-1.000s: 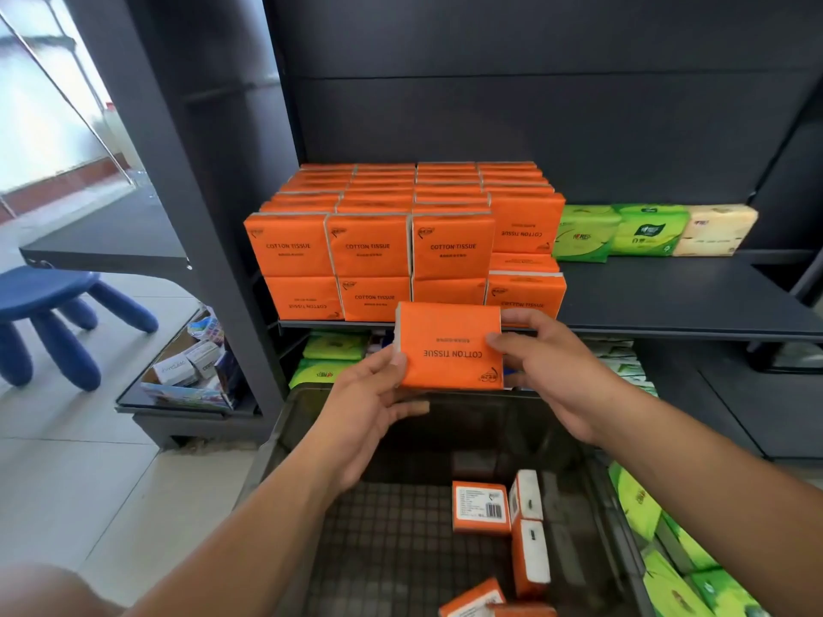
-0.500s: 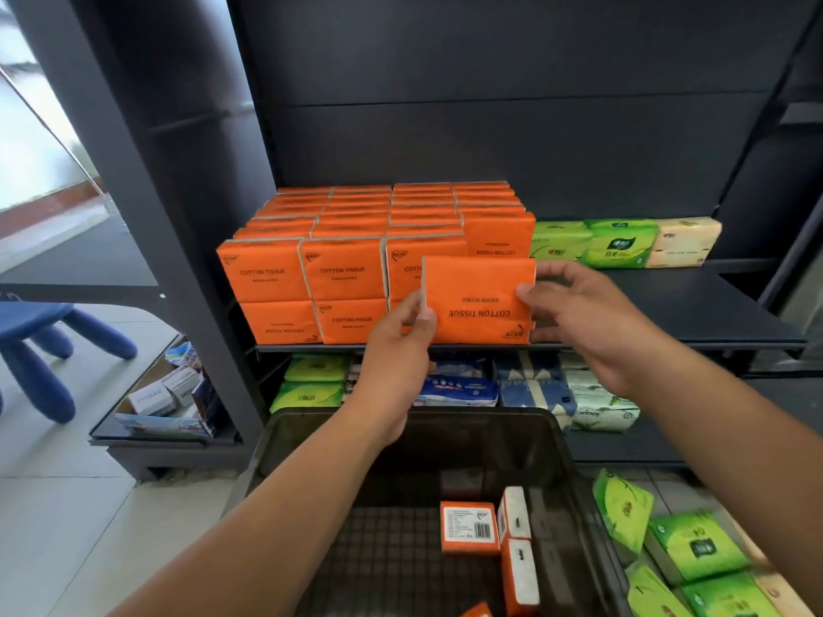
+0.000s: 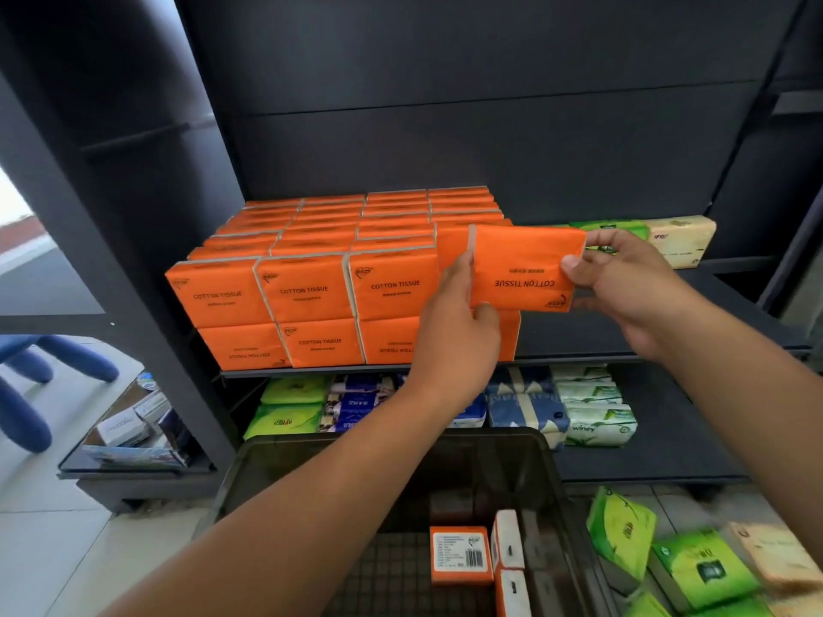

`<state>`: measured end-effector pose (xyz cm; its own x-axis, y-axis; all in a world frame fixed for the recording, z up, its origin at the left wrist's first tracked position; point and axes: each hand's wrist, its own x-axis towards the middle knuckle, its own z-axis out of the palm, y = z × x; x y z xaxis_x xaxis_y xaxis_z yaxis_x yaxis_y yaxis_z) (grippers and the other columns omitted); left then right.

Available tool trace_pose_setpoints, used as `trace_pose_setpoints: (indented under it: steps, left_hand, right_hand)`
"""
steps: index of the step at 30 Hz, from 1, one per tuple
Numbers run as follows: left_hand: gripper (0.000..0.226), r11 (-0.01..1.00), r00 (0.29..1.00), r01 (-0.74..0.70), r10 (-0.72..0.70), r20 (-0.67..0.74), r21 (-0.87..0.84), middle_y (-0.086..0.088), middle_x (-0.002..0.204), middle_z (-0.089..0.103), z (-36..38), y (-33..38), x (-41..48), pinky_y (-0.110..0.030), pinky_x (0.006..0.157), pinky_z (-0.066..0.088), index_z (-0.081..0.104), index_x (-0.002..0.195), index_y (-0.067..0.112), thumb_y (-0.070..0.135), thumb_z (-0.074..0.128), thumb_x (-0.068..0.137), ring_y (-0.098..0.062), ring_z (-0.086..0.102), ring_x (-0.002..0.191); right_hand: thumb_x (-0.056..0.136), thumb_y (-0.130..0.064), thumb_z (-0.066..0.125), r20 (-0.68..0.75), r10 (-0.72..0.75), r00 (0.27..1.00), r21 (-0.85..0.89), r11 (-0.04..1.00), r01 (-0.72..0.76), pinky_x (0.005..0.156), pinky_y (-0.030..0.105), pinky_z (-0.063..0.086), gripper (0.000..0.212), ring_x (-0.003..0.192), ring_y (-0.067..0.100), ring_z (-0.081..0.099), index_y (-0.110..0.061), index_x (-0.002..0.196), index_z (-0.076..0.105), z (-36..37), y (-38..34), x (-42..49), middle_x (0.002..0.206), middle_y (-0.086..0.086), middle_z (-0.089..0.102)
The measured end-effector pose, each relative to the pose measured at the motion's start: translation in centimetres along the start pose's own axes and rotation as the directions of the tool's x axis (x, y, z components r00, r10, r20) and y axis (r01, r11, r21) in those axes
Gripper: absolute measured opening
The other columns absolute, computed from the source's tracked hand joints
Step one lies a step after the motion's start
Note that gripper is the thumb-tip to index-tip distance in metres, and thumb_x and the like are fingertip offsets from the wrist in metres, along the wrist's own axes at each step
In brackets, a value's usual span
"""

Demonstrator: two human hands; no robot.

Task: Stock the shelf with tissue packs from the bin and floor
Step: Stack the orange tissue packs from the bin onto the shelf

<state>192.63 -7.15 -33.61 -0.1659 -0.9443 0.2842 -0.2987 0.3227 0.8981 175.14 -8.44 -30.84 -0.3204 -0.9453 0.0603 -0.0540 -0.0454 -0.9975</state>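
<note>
You raised the orange cotton tissue pack (image 3: 525, 264) from bin (image 3: 285, 452) to mid-frame shelf (image 3: 735, 318), left hand (image 3: 454, 345) and right hand (image 3: 632, 287) pinching it, so it's nearly placed.

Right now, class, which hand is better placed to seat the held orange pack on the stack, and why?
Probably the right hand: it grips the orange pack at its outer edge over bare shelf, free to push. The left hand sits between pack and orange stack.

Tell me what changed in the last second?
The orange tissue pack rose from above the bin to the top orange row on the shelf. The left hand and right hand still hold its ends. Shelved stacks and bin packs stayed put.
</note>
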Motion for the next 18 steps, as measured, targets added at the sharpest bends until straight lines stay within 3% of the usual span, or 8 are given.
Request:
trace_pose_setpoints:
  steps: [2,3,6,10,15,18]
  left_hand:
    - [0.072,0.995,0.999,-0.054,0.053,0.005,0.087,0.051,0.129,0.021,1.1,-0.4,0.5,-0.034,0.101,0.050,0.011,0.157,0.037,0.010,0.045,0.099,0.002,0.044,0.127]
    - [0.075,0.987,0.997,-0.081,0.081,0.006,0.139,0.052,0.136,0.014,1.6,-0.6,0.7,-0.035,0.109,0.043,0.007,0.157,0.037,0.009,0.046,0.098,0.009,0.031,0.135]
    - [0.076,0.915,0.989,-0.147,0.146,0.030,0.377,0.012,0.164,-0.007,2.9,-1.4,1.7,-0.036,0.122,0.020,0.007,0.158,0.028,0.007,0.047,0.097,-0.007,0.000,0.150]
    - [0.070,0.771,0.982,-0.183,0.115,0.148,0.610,-0.001,0.166,-0.002,4.4,-1.9,3.0,-0.039,0.120,0.024,0.014,0.158,0.022,0.012,0.047,0.097,-0.022,0.008,0.151]
    - [0.067,0.659,0.991,-0.118,0.028,0.133,0.743,-0.011,0.165,-0.002,5.6,-3.0,4.9,-0.043,0.123,0.013,0.013,0.157,0.019,0.026,0.045,0.099,-0.030,0.005,0.151]
    - [0.066,0.649,0.991,-0.086,-0.022,0.132,0.756,-0.015,0.164,-0.007,5.9,-3.8,5.7,-0.044,0.122,0.013,0.011,0.157,0.019,0.031,0.042,0.100,-0.034,0.004,0.151]
  right_hand:
    - [0.100,-0.006,0.055,-0.032,-0.014,0.999,0.003,1.000,0.014,0.079,0.042,0.059,0.018,0.087,0.017,0.068,-0.017,0.113,0.049,0.0,0.5,1.2,0.106,0.005,0.071]
    - [0.100,-0.006,0.055,-0.046,-0.022,0.999,0.008,1.000,0.023,0.078,0.041,0.058,0.018,0.084,0.016,0.067,-0.017,0.113,0.048,0.0,0.8,1.8,0.105,0.004,0.070]
    - [0.100,-0.006,0.056,-0.070,-0.033,0.997,0.014,0.999,0.034,0.077,0.040,0.057,0.017,0.081,0.014,0.066,-0.017,0.111,0.050,0.4,1.8,3.7,0.100,0.002,0.069]
    - [0.099,-0.005,0.057,-0.063,-0.029,0.998,0.026,0.999,0.031,0.073,0.037,0.055,0.017,0.082,0.018,0.065,-0.018,0.109,0.051,1.1,3.3,5.8,0.104,0.004,0.068]
    - [0.098,-0.004,0.058,-0.021,-0.018,1.000,0.050,0.999,0.019,0.066,0.029,0.055,0.020,0.081,0.014,0.066,-0.016,0.112,0.051,2.5,5.0,7.6,0.111,0.006,0.069]
    - [0.096,-0.003,0.060,-0.014,-0.018,1.000,0.044,0.999,0.019,0.078,0.033,0.056,0.020,0.090,0.016,0.067,-0.014,0.112,0.054,3.3,5.9,8.5,0.115,0.007,0.068]
